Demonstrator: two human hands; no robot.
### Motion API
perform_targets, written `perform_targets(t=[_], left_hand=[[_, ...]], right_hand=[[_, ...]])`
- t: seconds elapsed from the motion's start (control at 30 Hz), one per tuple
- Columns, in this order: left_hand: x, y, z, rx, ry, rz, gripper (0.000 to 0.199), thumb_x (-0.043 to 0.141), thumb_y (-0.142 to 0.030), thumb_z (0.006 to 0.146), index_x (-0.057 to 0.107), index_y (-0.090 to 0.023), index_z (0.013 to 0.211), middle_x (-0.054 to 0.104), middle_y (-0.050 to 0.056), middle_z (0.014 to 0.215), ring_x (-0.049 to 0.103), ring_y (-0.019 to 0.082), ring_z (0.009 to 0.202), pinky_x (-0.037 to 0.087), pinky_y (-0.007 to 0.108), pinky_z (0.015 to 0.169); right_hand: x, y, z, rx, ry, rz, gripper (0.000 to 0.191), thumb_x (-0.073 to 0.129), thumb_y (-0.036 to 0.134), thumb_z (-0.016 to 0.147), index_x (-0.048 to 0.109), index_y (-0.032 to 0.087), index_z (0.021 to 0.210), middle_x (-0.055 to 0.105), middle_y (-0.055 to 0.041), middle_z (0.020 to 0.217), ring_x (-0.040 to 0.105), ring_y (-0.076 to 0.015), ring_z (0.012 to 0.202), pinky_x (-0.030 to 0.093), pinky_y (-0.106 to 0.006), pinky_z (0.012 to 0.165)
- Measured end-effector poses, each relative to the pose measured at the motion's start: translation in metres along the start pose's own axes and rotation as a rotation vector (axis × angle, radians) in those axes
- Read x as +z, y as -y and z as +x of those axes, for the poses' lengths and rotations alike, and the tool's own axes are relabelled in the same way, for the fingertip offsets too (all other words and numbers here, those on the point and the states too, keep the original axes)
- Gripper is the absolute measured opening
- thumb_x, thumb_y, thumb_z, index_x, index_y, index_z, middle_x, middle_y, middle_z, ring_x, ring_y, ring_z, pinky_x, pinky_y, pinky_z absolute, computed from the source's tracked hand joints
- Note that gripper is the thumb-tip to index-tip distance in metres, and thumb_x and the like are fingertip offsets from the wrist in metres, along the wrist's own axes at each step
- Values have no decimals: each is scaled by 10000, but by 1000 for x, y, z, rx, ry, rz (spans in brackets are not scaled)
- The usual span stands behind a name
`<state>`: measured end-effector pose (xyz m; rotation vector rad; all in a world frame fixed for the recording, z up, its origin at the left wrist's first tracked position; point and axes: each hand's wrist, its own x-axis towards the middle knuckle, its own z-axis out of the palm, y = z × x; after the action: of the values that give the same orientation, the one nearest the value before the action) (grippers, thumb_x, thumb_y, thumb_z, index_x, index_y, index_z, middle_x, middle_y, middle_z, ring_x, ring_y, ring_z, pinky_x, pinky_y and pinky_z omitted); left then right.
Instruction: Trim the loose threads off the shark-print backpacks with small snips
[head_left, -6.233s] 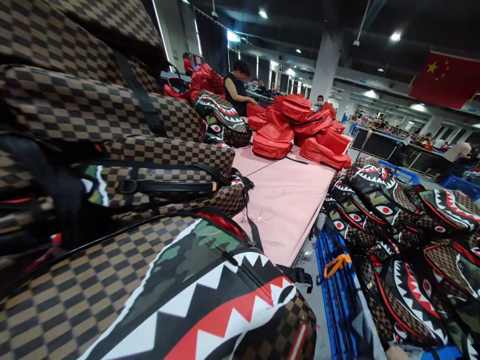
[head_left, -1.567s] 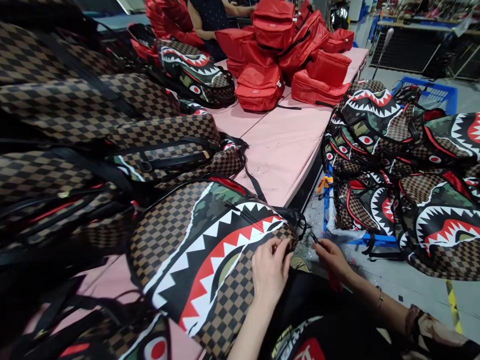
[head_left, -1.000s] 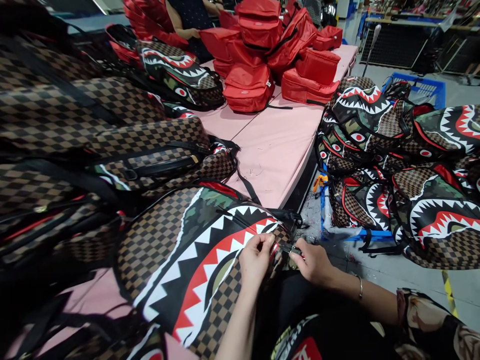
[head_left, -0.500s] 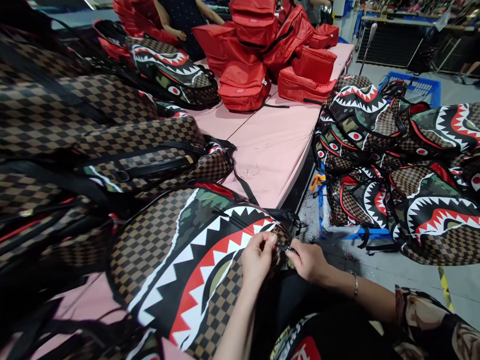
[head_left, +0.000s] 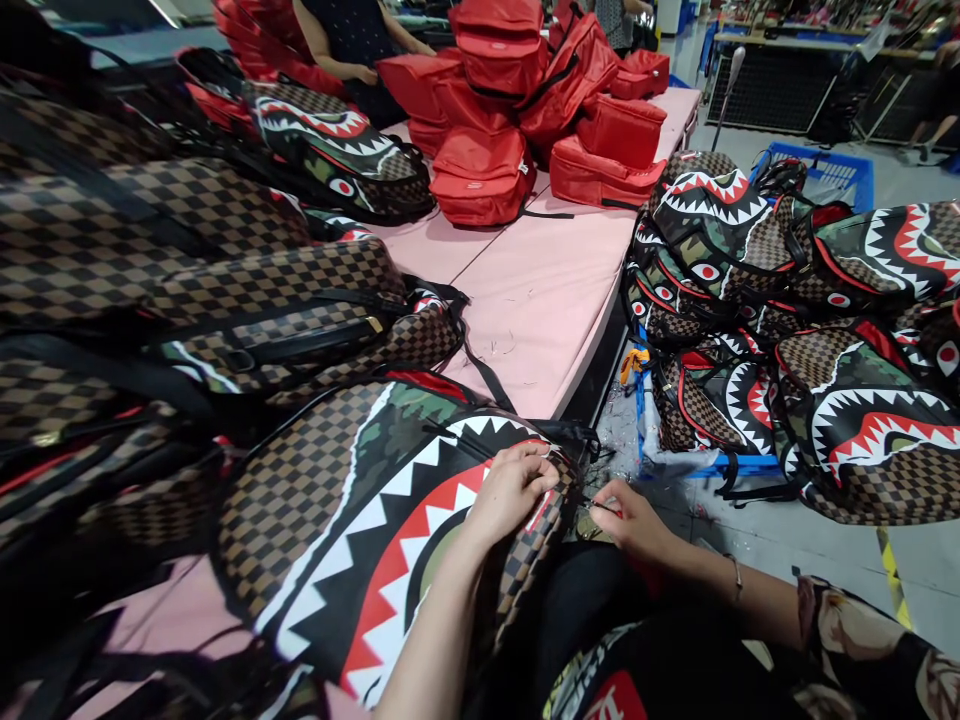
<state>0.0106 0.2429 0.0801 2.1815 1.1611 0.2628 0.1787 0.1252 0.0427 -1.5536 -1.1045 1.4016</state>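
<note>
From the head camera, a backpack [head_left: 375,520] with a shark mouth and brown checks lies at the near edge of the pink worktop [head_left: 540,300]. Its long axis runs from the near left up to the far right, and its far right end points to both hands. The left hand [head_left: 510,487] lies on this end, with its fingers [head_left: 541,470] bent together and pinching the edge of the backpack. The right hand [head_left: 630,518] is just off the same end, to the right of it, over the floor gap. Its fingers are closed on a small thin tool [head_left: 600,506], whose tip points left toward the backpack; I cannot tell what tool it is. The left hand is the nearer one to the backpack. Beyond the backpack, red bags [head_left: 487,170] are piled on the worktop. To its right, more shark backpacks [head_left: 787,330] lie heaped near a blue crate [head_left: 840,175].
</note>
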Motion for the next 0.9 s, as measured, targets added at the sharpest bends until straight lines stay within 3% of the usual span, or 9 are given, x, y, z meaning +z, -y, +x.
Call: perform_targets(t=[0.2,0.4,0.57,0.77,0.9], left_hand=[[1,-1,0,-4,-13,-18,219,474,-270,770,571,-188,592,632,74,939,544,222,931,377,393,868],[-4,-3,-1,6,18,-38,186,494,-327,764,626,-205,716,617,81,1039,514,238,1017,353,402,907],[-3,-8,-1,13,10,-42,177,517,-273,728,557,-198,573,619,79,897,529,232,899,383,391,847],[0,-10,1,-16,-57,-95,178,532,-276,711,542,-202,550,618,58,790,540,208,791,419,344,775],[0,-2,-4,-151,-267,-144,213,461,-327,765,545,-191,624,617,59,824,555,195,808,432,327,779]], right_hand=[[0,25,3,-95,27,-333,87,494,259,796,470,185,836,402,74,523,386,-96,497,232,-214,504],[-2,34,9,-139,72,-598,150,470,314,842,478,181,909,506,20,589,470,-133,549,231,-237,533],[2,38,10,-141,75,-731,193,447,347,859,483,185,958,576,-17,633,531,-167,572,237,-258,541],[7,39,17,-181,80,-768,149,446,308,860,500,206,954,571,-8,629,525,-157,558,251,-253,538],[1,31,20,-205,78,-479,90,454,272,842,507,203,821,498,28,600,479,-120,557,261,-229,536]])
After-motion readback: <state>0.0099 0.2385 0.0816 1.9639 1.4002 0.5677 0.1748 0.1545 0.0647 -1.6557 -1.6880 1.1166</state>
